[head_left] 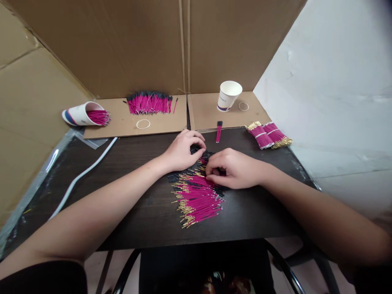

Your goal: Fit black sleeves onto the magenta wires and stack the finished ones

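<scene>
A loose heap of thin pink sticks with gold tips and black ends (197, 198) lies in the middle of the dark table (134, 208). My left hand (183, 150) rests on the heap's far edge, fingers curled over some black ends. My right hand (233, 168) lies on the heap's right side with fingertips pinched on a few sticks. What exactly each hand grips is hidden by the fingers.
Two banded pink bundles (269, 135) lie at the right. A small bundle (219, 130), an upright paper cup (229, 95), a tipped cup with sticks (82, 114), a pink row (149, 103) and two rubber bands (143, 124) sit near the cardboard wall. A white cable (82, 173) crosses the left.
</scene>
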{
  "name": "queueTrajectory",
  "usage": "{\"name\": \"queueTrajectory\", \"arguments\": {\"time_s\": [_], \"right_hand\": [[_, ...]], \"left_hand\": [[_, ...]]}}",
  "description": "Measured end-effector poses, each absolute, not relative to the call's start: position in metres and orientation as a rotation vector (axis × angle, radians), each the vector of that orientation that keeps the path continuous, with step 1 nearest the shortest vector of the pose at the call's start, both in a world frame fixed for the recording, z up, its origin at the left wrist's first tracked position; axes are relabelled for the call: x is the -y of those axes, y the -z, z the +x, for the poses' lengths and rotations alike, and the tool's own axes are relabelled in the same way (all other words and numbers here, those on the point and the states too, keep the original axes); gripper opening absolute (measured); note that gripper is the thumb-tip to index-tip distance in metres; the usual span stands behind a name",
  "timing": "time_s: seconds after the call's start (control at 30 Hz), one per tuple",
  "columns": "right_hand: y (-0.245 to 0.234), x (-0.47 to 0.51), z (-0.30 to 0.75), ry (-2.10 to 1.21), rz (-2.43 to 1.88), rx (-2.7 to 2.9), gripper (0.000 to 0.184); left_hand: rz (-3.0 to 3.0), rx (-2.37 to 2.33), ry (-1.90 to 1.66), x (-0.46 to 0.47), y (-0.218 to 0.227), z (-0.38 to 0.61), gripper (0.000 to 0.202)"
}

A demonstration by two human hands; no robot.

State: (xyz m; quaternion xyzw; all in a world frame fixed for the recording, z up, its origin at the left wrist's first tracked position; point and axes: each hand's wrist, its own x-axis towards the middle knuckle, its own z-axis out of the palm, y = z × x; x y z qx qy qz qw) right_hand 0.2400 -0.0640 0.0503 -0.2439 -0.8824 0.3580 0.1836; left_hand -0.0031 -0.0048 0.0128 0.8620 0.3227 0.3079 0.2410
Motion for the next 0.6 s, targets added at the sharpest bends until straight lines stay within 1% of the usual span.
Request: {"name": "queueTrajectory", "arguments": {"time_s": [0.17, 0.3, 0.47, 0.6], "right_hand": [[-0.051, 0.062, 0.241, -1.057, -0.668, 2.358, 0.013], [-0.042, 0.055, 0.245, -1.056, -0.86, 2.128, 0.01], [-0.033, 0.043, 0.249, -1.125, -0.906, 1.797, 0.02], [-0.03, 0.036, 0.251, -1.174, -0.949, 1.66, 0.032]], "left_hand": [[2.396, -0.879, -0.794, 0.004, -0.011, -0.003, 0.014], [2.426, -0.878, -0.768, 0.003, -0.008, -0.004, 0.014], [2.448, -0.875, -0.777, 0.004, -0.008, -0.004, 0.011], [2.454, -0.883, -0.749, 0.004, -0.01, -0.003, 0.011]]}}
